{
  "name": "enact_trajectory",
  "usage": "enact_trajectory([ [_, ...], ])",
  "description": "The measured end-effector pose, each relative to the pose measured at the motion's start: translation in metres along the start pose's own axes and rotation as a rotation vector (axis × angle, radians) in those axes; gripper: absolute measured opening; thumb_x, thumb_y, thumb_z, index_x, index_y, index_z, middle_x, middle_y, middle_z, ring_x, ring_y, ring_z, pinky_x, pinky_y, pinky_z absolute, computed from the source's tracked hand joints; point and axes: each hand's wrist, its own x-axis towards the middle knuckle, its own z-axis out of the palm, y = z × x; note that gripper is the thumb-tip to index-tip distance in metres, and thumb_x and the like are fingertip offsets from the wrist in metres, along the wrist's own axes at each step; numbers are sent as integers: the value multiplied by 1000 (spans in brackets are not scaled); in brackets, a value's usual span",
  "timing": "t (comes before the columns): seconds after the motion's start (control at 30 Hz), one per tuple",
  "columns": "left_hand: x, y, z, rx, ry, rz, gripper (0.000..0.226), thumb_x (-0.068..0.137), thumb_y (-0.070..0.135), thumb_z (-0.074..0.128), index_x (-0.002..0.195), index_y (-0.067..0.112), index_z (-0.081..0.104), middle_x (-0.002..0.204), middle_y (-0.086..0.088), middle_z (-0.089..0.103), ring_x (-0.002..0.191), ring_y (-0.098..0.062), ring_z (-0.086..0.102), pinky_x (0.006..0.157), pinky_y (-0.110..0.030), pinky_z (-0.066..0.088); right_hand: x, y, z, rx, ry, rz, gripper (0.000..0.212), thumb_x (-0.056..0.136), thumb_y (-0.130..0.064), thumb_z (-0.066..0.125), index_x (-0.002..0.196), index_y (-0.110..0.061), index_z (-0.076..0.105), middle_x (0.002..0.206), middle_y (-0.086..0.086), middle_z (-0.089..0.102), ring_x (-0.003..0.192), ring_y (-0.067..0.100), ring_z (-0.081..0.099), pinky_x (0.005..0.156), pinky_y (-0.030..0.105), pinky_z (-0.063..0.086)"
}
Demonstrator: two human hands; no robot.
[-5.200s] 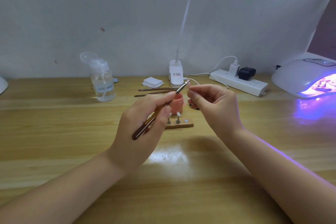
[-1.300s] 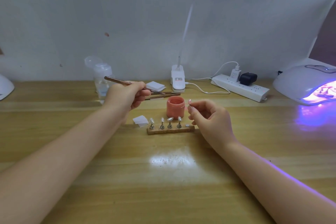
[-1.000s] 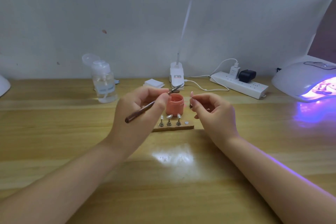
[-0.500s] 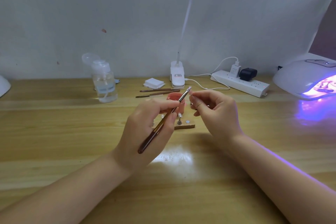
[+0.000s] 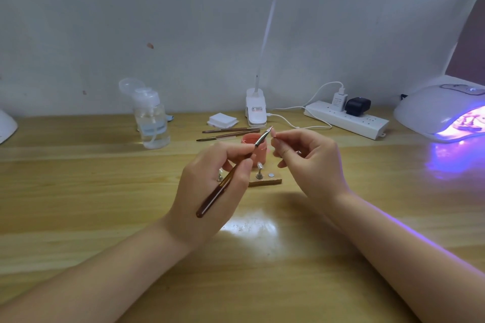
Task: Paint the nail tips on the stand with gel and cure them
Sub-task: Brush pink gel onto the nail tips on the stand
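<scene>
My left hand [image 5: 210, 183] grips a brown-handled gel brush [image 5: 228, 178], its bristle end raised against a small nail tip [image 5: 273, 133]. That nail tip is pinched in the fingers of my right hand [image 5: 312, 162], held above the table. Behind my hands stands the pink gel pot [image 5: 258, 148]. The wooden nail stand [image 5: 265, 180] lies below it, partly hidden by my left hand, with one nail tip on a peg and one bare metal disc showing. The white curing lamp [image 5: 441, 110] glows purple at the far right.
Two spare brushes [image 5: 228, 132] lie behind the pot, next to a stack of white pads [image 5: 222, 120]. A clear pump bottle [image 5: 152, 118] stands at the back left. A desk lamp base [image 5: 256, 110] and a power strip [image 5: 346, 119] with cables line the wall.
My left hand carried the brush from the back left over the gel pot and up to the nail tip in my right hand. Since half a second ago, the hands barely moved.
</scene>
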Motion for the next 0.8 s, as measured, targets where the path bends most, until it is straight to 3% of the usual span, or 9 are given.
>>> enact_trajectory([
  [0.13,1,-3,-1,19,-1,32,20,87,26,53,100,23,68,88,18,67,84,-2,61,76,-18,46,0,-1,0,-1,-7,-6,14,85,-8,71,89,-21,74,76,-10,72,68,15,69,60,30,58],
  [0.3,1,-3,-2,-17,20,42,16,86,23,51,94,29,64,84,12,69,80,-13,63,71,-31,50,0,-2,0,4,-7,6,14,85,-8,72,89,-21,74,75,-7,73,68,16,70,60,30,58],
  [0.5,2,-3,0,22,3,23,19,89,28,54,104,30,65,93,23,67,87,-2,62,77,-20,47,-1,-3,1,-7,-11,-9,13,84,-6,72,89,-18,74,75,-6,73,67,14,69,61,30,59],
  [0.67,-1,-4,-1,-20,-3,21,15,84,24,50,92,28,63,83,13,66,81,-11,61,75,-24,47,-1,-3,0,4,-6,0,15,85,-7,71,88,-21,73,75,-9,72,68,12,69,60,27,58],
  [0.8,0,-2,-1,-33,13,-20,14,89,27,54,99,31,63,91,15,70,91,-11,64,80,-22,48,-1,-2,0,-6,-4,-2,15,85,-7,72,88,-22,73,75,-8,72,66,13,68,61,33,59],
])
